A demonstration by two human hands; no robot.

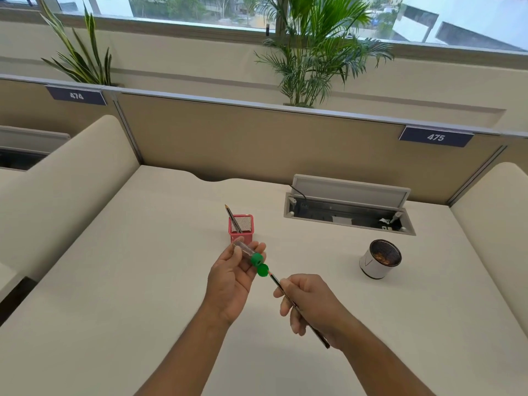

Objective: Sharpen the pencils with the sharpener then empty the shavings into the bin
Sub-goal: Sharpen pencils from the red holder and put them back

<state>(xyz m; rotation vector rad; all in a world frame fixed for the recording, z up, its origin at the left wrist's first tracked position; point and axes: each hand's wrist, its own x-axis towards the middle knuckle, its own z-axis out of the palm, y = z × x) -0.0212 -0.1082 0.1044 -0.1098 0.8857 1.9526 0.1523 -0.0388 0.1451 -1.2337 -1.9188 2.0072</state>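
Note:
My left hand (230, 284) holds a sharpener (249, 252) with a clear tube body and a green head; its round green cap (263, 270) hangs open at the lower end. My right hand (310, 302) grips a dark striped pencil (285, 295), whose tip points up-left and sits right at the green cap. A pink mesh pencil holder (242, 227) stands on the desk just beyond my left hand, with a pencil (233, 218) leaning in it. A small white bin (378, 260) with brown shavings inside stands to the right.
An open cable tray (347, 215) with a raised lid is set into the white desk (114, 281) at the back right. Beige partitions close off the back and both sides. Two potted plants stand behind the partition.

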